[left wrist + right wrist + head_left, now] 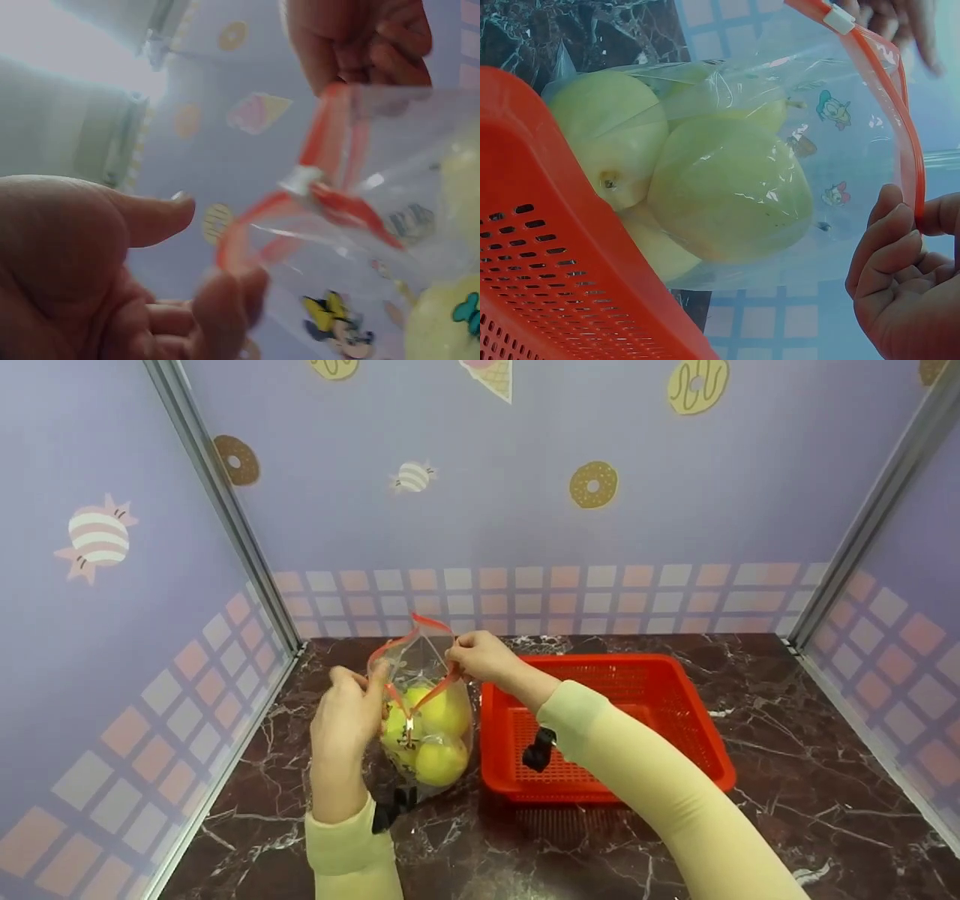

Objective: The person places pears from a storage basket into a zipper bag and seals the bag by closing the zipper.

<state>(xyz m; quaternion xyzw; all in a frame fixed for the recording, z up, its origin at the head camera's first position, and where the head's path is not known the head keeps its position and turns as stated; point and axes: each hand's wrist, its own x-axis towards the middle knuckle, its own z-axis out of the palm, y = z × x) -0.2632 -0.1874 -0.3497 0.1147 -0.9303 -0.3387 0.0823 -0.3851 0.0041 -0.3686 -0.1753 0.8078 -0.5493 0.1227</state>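
A clear zip bag (425, 654) with a red zip edge stands on the table, its mouth spread apart. Several round yellow-green fruits (731, 191) fill its lower part, and cartoon figures are printed on the plastic. A white slider (302, 182) sits on the red zip. My right hand (487, 658) pinches the right side of the zip edge between thumb and fingers. At the left side of the mouth is my left hand (346, 712). Its thumb (157, 217) is stretched away from the bag, while a fingertip lies right at the red edge.
A red perforated plastic basket (607, 795) stands just right of the bag, under my right forearm. The dark marbled table (262, 840) is bounded by patterned panels at the back (495, 525) and both sides.
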